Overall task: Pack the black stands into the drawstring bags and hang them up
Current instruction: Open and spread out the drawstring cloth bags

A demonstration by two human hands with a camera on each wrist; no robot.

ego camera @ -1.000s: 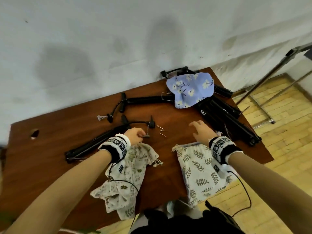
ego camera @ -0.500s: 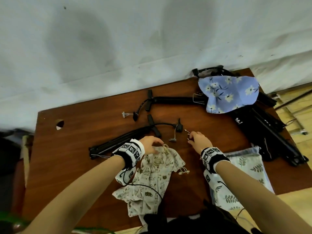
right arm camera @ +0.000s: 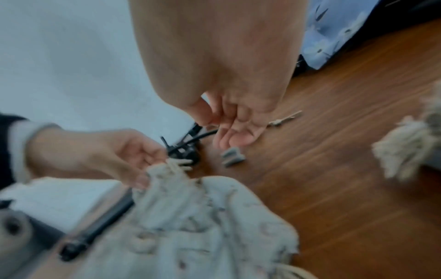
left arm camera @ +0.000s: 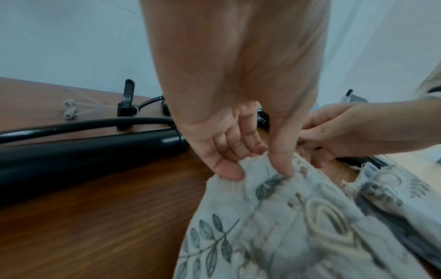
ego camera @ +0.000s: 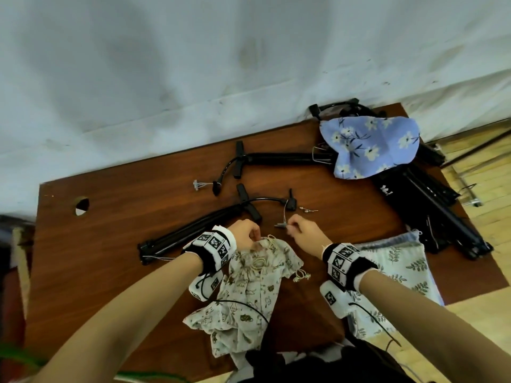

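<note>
Right, from the head view the left hand (ego camera: 247, 236) is pinching the gathered mouth of the cream drawstring bag (ego camera: 250, 291), which is lying near the front edge of the desk (ego camera: 110, 230). The nearest black stand (ego camera: 193, 233) is lying folded just behind that hand, toward the left half of the desk, not yet bagged. It is looking rigid and fairly weighty, so it is probably asking for a grip round the thick tube, while the bag is limp cloth best held open at the hem.

Over on the left wrist camera, thumb and fingers (left arm camera: 229, 172) are curling onto the bag's hem, and the fat black tube of the stand (left arm camera: 90, 151) is lying just beside them.

Now the right wrist picture is blurring, but the right hand (right arm camera: 235, 122) is hovering with fingers loosely bent over a small grey clip (right arm camera: 232, 157); whether it is gripping anything I cannot tell.

Compared with half a second back, the right hand is sitting closer to the left, and the leaf-print bag (ego camera: 398, 269) at the desk's right front corner is lying as it was.
</note>
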